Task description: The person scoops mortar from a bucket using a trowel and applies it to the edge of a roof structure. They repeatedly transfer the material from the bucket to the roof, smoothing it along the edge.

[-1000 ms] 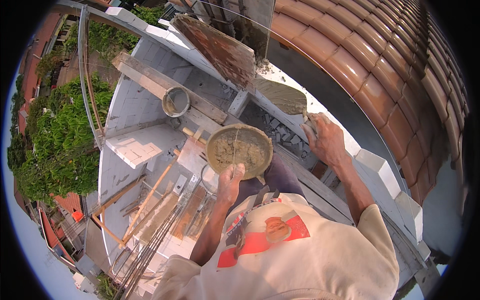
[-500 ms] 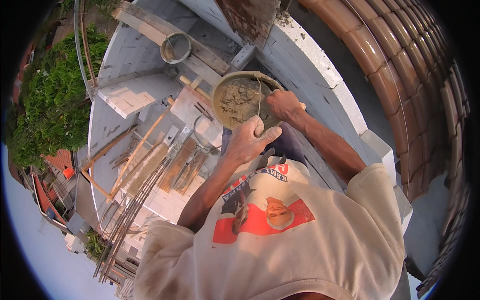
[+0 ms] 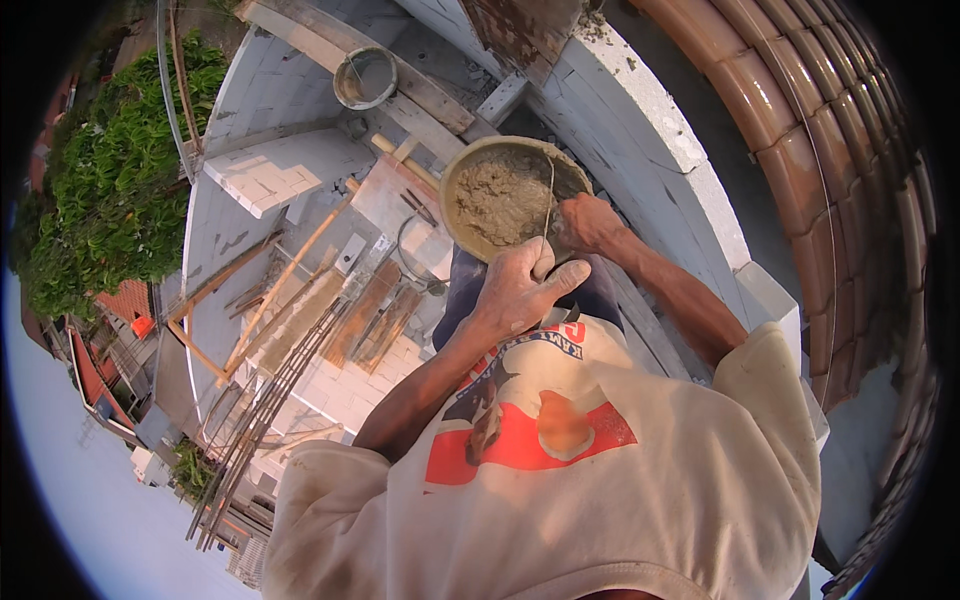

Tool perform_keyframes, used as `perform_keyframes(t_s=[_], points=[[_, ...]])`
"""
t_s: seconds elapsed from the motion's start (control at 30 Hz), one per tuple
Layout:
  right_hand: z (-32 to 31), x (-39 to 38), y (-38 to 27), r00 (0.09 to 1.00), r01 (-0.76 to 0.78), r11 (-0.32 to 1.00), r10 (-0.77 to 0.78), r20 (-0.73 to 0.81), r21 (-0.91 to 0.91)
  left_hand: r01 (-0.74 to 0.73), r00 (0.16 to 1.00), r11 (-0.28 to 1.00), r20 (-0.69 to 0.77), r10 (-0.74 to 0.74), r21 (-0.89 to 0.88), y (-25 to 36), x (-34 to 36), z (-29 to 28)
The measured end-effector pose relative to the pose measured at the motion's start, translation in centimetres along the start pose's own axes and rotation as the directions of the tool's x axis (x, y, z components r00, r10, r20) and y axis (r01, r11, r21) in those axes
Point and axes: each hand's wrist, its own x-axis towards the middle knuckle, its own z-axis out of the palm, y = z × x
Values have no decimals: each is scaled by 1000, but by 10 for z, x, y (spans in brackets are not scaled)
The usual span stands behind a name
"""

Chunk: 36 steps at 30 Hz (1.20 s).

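A round bucket [image 3: 449, 214] of wet grey-brown mortar [image 3: 503, 195] stands in front of me, tipped a little toward me. Its thin wire handle [image 3: 551, 190] crosses the opening. With fingers curled at the near rim, my left hand [image 3: 522, 285] grips the lower end of that handle, thumb pointing right. At the right rim, my right hand [image 3: 592, 222] is closed in a fist, partly over the bucket's edge. Whatever it holds is hidden behind the fingers.
A smaller bucket [image 3: 365, 78] rests on wooden planks [image 3: 300, 35] beyond. Pale block walls [image 3: 640, 130] and glazed roof tiles [image 3: 790, 150] rise on the right. Down to the left lie a lower block floor, boards [image 3: 360, 315] and long rods [image 3: 270, 410].
The whole view has shifted slightly, with the bucket now farther right. My right hand has drawn back toward the right rim, and more of the mortar shows. My left hand keeps its grip.
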Motion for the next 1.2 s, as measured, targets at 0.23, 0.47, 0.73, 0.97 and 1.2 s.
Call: perform_keyframes(t_s=[0.23, 0.47, 0.73, 0.97, 1.2], points=[[35, 4, 0, 997, 79, 991, -79, -10, 112, 21, 1000, 999, 21, -20, -24, 8, -1, -8], [22, 8, -18, 997, 69, 939, -52, -58, 338, 50, 998, 999, -41, -50, 13, 4, 2, -8], [29, -7, 4, 959, 230, 901, -145, -245, 368, 47, 989, 998, -136, -50, -29, 4, 17, -23], [37, -32, 5, 947, 242, 859, -107, -305, 452, 116, 984, 973, -110, -140, -200, -9, 28, -30], [22, -58, -1, 958, 137, 826, 31, -286, 548, 131, 977, 881, -91, -192, -455, -33, 44, -44]])
